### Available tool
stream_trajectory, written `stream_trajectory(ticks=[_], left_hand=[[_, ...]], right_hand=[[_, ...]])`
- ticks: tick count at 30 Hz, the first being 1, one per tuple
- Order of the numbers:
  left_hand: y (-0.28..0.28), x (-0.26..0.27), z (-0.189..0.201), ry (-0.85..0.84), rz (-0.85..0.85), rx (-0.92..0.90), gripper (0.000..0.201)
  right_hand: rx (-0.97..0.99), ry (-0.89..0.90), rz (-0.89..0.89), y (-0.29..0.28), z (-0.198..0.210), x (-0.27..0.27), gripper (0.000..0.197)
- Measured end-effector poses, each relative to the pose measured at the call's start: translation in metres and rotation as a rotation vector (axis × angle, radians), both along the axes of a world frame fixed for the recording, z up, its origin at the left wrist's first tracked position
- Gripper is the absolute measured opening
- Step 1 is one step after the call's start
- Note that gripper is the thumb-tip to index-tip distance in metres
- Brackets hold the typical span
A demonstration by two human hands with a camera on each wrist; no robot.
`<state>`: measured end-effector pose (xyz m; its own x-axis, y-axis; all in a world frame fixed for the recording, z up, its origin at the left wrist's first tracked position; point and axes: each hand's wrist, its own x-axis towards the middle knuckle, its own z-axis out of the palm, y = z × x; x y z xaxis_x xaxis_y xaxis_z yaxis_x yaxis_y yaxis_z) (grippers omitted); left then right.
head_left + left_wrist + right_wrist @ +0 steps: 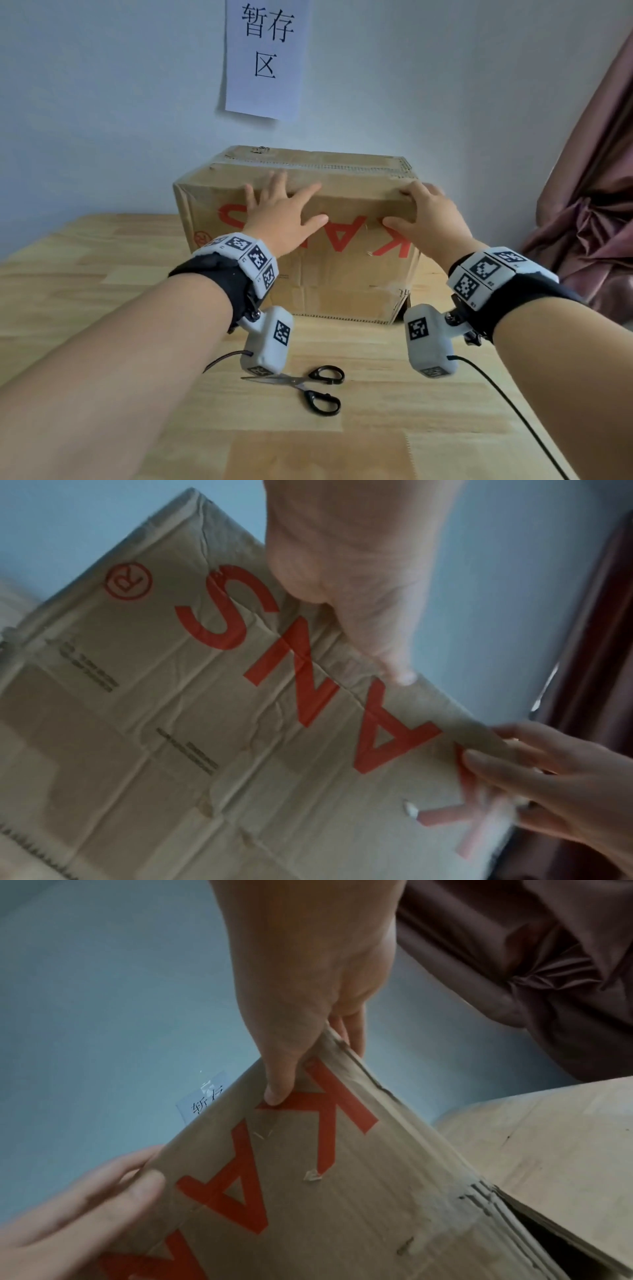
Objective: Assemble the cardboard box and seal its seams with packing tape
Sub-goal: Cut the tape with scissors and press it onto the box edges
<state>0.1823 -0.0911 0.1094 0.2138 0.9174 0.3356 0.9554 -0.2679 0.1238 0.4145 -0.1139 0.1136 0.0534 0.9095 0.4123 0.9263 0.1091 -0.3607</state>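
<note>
Head view: the brown cardboard box with red letters [342,274] stands on the wooden table [102,274]; the left hand [281,219] lies flat-fingered over its top front edge, and the right hand [428,219] grips that edge near the corner. Black-handled scissors [308,387] lie in front of the box. Left wrist view: the left thumb presses the lettered face. Right wrist view: the right thumb is on the lettered face, fingers behind the edge.

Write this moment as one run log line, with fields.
box: upright on table | left hand: flat on top edge | right hand: grips top right edge | scissors: untouched
</note>
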Motion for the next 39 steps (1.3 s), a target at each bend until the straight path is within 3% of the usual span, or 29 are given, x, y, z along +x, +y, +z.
stream_trajectory(ticks=[4,8,12,17,19,23,29,34,39], left_hand=[[-0.022,0.010,0.012,-0.115,0.127,-0.075,0.061],[-0.042,0.019,0.013,-0.264,0.004,-0.262,0.071],[-0.046,0.008,0.007,-0.388,-0.090,-0.298,0.085],[-0.040,0.012,-0.010,-0.300,-0.212,-0.316,0.111],[-0.038,0.019,-0.012,-0.259,-0.185,-0.304,0.115],[-0.029,0.017,-0.010,-0.306,-0.079,-0.220,0.102],[-0.015,0.010,-0.013,-0.210,-0.106,0.067,0.070],[-0.007,-0.007,-0.007,-0.164,-0.124,0.142,0.057],[-0.001,-0.051,-0.001,-0.179,-0.184,0.101,0.047]], right_hand=[[0.013,-0.038,-0.078,-0.006,-0.003,-0.006,0.051],[0.077,-0.045,-0.087,-0.025,-0.011,-0.021,0.053],[0.094,0.051,-0.037,-0.039,-0.013,-0.036,0.044],[0.070,0.176,0.154,-0.045,-0.009,-0.056,0.047],[0.053,0.191,0.220,-0.044,-0.009,-0.064,0.048],[-0.005,0.253,0.330,-0.040,-0.006,-0.070,0.056],[-0.044,0.283,0.329,-0.028,-0.004,-0.065,0.062],[-0.077,0.044,0.233,-0.012,-0.011,-0.065,0.070],[-0.149,0.018,0.062,0.001,-0.014,-0.061,0.074]])
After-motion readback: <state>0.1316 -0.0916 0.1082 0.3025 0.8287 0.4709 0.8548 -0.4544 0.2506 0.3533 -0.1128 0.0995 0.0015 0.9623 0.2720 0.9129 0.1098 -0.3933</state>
